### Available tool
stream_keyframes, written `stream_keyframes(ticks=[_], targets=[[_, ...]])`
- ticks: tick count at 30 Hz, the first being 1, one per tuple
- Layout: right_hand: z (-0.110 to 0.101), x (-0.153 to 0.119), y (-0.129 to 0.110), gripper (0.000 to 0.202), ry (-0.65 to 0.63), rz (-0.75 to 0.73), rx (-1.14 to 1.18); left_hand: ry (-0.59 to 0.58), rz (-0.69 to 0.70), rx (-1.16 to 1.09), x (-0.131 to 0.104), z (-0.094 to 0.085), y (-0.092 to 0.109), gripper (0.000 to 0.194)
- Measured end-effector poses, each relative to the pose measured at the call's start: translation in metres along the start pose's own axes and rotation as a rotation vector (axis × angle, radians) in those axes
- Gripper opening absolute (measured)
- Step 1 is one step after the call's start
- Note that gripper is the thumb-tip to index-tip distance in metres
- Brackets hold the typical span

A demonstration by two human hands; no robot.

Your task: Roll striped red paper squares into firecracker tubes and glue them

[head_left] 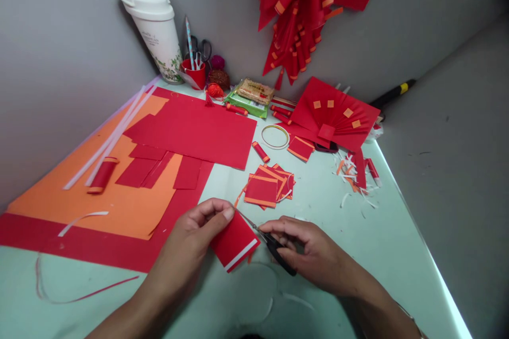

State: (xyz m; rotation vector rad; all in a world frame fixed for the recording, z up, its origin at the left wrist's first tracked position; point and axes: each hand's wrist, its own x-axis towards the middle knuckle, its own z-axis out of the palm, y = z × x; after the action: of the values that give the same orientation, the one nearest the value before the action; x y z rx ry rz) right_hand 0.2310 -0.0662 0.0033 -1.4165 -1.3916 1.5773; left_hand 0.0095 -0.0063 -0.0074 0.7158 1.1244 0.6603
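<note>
My left hand pinches a red paper piece by its upper edge, thumb on top. A white strip runs along the paper's lower edge. Black-handled scissors are in my right hand, fingers curled round the handles. Their blades lie along the paper's upper right edge, pointing toward my left thumb. A narrow orange strip sticks up beside that thumb. Just beyond my hands lies a loose pile of red squares with orange bands.
Large red and orange sheets cover the left side. A tape roll, a red paper roll and paper scraps lie farther back. A white cup and a red pen holder stand by the wall.
</note>
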Motion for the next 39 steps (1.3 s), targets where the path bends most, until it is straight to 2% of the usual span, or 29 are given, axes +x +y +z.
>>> stream_keyframes(ticks=[9,14,21,29,39], targets=[[0.0007,-0.0003,0.0033,0.055,0.004,-0.112,-0.286,0.004,0.010,0.028,-0.0025,0.0015,0.0027,0.021],[-0.0011,-0.0009,0.0026,0.053,-0.010,-0.122,-0.282,-0.019,0.020,0.030,-0.0009,0.0014,0.0032,0.022],[-0.0009,-0.0002,-0.0005,0.052,-0.002,-0.141,-0.258,-0.146,0.019,0.159,0.0000,0.0021,0.0054,0.024],[0.0049,-0.0002,0.0027,0.052,0.039,-0.212,-0.286,-0.134,0.038,0.133,0.0005,0.0004,0.0021,0.022],[0.0031,0.0000,0.0037,0.052,0.011,-0.169,-0.237,-0.132,0.051,0.130,-0.0004,0.0015,0.0051,0.023]])
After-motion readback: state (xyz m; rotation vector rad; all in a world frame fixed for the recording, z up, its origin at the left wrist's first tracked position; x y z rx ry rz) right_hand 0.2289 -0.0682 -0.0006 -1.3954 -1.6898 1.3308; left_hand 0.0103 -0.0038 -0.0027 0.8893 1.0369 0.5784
